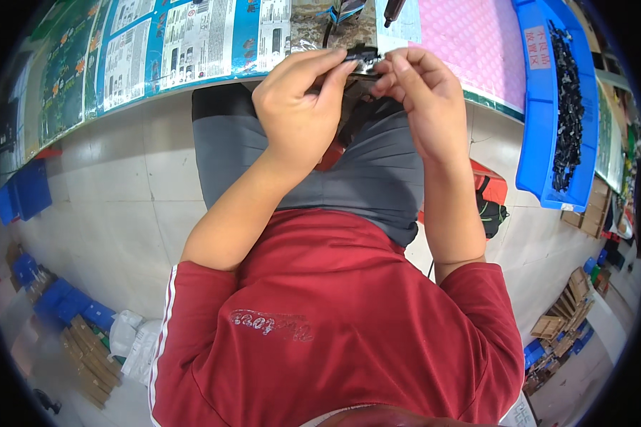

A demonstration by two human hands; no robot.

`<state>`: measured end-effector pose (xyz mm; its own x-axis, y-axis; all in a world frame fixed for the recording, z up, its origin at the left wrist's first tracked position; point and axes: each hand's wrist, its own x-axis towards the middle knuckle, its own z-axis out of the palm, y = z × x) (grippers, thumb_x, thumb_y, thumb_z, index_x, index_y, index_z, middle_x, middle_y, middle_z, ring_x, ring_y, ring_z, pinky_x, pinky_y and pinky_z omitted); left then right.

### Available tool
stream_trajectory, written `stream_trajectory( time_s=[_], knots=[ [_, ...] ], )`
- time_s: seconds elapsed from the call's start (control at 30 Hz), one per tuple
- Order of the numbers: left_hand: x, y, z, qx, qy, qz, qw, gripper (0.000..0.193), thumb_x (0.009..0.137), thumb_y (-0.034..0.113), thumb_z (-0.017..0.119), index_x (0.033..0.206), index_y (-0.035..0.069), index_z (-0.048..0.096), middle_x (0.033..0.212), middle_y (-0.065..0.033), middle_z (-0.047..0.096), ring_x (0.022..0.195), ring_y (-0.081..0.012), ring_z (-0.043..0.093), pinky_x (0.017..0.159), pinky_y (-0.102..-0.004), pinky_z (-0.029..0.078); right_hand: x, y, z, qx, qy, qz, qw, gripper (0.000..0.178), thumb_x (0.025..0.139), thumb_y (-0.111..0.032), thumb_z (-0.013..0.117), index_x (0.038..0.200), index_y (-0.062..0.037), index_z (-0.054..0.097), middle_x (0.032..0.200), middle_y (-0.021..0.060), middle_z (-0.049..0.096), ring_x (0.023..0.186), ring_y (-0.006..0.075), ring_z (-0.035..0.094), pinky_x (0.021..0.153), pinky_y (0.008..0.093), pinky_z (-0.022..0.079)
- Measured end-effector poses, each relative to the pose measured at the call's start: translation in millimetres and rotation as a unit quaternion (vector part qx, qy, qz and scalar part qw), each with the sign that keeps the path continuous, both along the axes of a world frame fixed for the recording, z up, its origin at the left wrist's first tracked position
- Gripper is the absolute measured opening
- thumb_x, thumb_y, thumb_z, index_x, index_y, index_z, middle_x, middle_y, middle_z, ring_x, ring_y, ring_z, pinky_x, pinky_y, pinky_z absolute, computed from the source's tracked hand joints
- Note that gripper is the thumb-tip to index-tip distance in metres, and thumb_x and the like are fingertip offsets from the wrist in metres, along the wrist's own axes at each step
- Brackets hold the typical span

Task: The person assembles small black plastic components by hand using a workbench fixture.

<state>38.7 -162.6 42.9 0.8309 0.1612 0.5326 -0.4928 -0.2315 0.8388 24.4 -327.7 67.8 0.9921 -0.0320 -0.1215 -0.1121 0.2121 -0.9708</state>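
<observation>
At the near edge of the table (495, 107), just above the lap, we find a small black part (363, 54) with a shiny, pale section on its lower side. We record the left hand (297, 103) pinching its left end between thumb and forefinger. At its right end we see the fingertips of the right hand (427, 92), curled and close together; whether they grip the part or merely touch it, we cannot tell.

Beyond the part we note a worn brown surface (306, 27), with a dark fixture with blue pieces (347, 10) on it and a dark, slender tool (393, 11) near it. Left of these we observe printed sheets (201, 43); to the right, a pink textured sheet (473, 44). Farther right we log a blue bin (536, 153) bearing a pale label (537, 48) and holding many small black pieces (567, 107), too jumbled for us to separate.
</observation>
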Motion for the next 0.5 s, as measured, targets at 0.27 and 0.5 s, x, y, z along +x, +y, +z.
stream_trajectory(
  time_s=[0.27,0.5],
  knots=[
    [-55,42,48,0.032,-0.078,-0.054,0.995,0.025,0.073,-0.009,0.079,0.095,-0.002,0.071,0.091,-0.0158,0.072,0.076,-0.0233,0.071,0.064,-0.029,0.058,-65,31,38,0.016,-0.106,0.043,0.993,0.028,0.094,-0.005,0.065,0.118,0.0062,0.057,0.104,0.0091,0.064,0.089,0.012,0.062,0.081,0.0253,0.052],
    [-75,57,71,0.05,-0.138,-0.084,0.986,0.028,0.073,-0.011,0.078,0.099,-0.002,0.07,0.095,-0.017,0.07,0.077,-0.0237,0.071,0.062,-0.0282,0.059,-83,41,60,-0.012,-0.187,0.077,0.979,0.029,0.091,-0.005,0.068,0.116,0.0055,0.059,0.104,0.0085,0.058,0.091,0.0117,0.059,0.081,0.0245,0.052]
  ],
)
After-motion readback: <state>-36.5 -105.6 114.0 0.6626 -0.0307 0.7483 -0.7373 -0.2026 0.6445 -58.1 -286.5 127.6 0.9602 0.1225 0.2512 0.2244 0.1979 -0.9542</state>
